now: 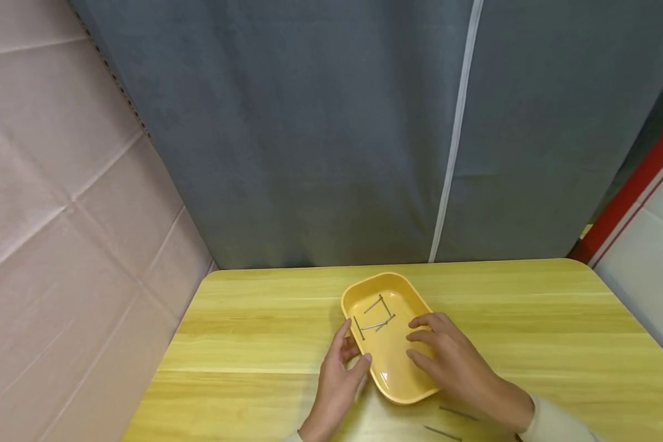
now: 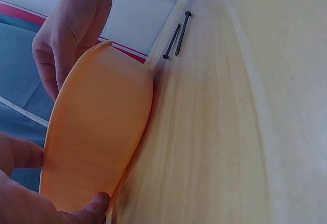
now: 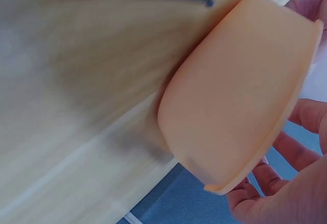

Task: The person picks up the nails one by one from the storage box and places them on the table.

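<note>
A yellow plastic tray [image 1: 400,368] with rounded corners lies at a slant on the table. Several thin metal nails [image 1: 387,322] are scattered inside it, mostly toward its far end. At the tray's left side my left hand [image 1: 337,377] rests with thumb and index fingertips against the edge, spread apart. My right hand [image 1: 447,353] reaches over the right rim, fingers bent loosely and separated above the inside, nothing held. In the left wrist view, two dark nails [image 2: 183,34] lie side by side on the tabletop, near my right forearm in the head view.
The wood-grain table [image 1: 265,319] reaches back to a grey-blue curtain [image 1: 309,135] with a pale vertical strip. A pinkish padded wall [image 1: 77,258] borders the left side. On the right is a white panel [image 1: 652,264] with red edging.
</note>
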A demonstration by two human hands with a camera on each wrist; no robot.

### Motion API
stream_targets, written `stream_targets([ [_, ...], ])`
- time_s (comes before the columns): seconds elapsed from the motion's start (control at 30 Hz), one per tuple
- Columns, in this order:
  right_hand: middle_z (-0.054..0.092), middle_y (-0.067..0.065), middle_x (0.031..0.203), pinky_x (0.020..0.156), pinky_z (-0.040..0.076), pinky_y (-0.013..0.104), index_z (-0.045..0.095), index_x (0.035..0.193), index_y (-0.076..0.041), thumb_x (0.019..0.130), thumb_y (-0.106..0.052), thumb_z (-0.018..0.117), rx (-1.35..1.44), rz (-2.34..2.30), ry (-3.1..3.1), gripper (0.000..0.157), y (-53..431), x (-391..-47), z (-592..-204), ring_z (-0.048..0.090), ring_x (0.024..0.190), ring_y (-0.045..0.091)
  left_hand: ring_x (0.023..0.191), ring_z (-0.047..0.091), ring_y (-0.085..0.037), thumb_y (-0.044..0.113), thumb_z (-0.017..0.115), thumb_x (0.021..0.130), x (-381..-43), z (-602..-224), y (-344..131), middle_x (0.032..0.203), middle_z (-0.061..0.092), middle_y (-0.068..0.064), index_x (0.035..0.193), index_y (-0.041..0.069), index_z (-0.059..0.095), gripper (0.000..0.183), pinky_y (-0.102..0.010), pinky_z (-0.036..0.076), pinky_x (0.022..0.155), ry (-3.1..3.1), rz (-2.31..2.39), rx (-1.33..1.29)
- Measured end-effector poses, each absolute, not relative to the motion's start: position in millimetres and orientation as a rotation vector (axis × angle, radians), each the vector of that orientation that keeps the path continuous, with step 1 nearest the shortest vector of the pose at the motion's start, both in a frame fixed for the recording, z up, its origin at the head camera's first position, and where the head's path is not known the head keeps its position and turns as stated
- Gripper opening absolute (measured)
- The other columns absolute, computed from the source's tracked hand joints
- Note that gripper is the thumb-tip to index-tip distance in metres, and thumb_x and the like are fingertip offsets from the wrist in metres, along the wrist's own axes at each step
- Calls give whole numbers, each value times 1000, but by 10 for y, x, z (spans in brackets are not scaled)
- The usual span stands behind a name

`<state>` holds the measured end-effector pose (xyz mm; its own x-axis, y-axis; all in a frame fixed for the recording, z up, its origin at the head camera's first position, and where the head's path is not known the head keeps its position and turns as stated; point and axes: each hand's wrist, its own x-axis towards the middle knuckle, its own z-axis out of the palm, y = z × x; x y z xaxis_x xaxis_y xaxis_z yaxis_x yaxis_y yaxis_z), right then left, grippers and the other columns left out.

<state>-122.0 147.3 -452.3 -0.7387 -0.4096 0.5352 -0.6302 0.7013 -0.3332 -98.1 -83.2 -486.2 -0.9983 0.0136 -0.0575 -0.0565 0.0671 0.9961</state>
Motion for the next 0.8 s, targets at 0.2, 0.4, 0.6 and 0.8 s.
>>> stream_targets([
  [0.2,66,3,114,89,55,42,79,94,-7,79,-18,86,777,688,-2626,20,1442,-1353,-4519,57,110,21,123,56,-31,13,72,91,-984,-4860,-829,135,53,-16,158,21,31,79,-25,56,88,2248,2114,-58],
  [0.4,67,4,112,90,54,42,80,94,-7,78,-18,86,806,664,-2672,21,1370,-1448,-4494,58,107,22,123,57,-31,14,73,91,-989,-4853,-831,135,53,-16,158,21,31,79,-25,56,89,2249,2115,-43],
  [0.6,68,6,111,91,54,42,80,94,-6,78,-17,86,827,620,-2704,21,1306,-1513,-4484,58,106,23,123,56,-32,13,72,91,-999,-4874,-837,135,52,-17,158,20,31,79,-24,56,88,2252,2109,-36],
  [0.8,68,7,109,90,54,42,80,93,-4,78,-15,86,853,587,-2709,20,1284,-1569,-4478,58,104,24,123,57,-33,10,72,91,-996,-4884,-842,134,52,-18,158,19,31,79,-24,56,88,2255,2105,-36],
])
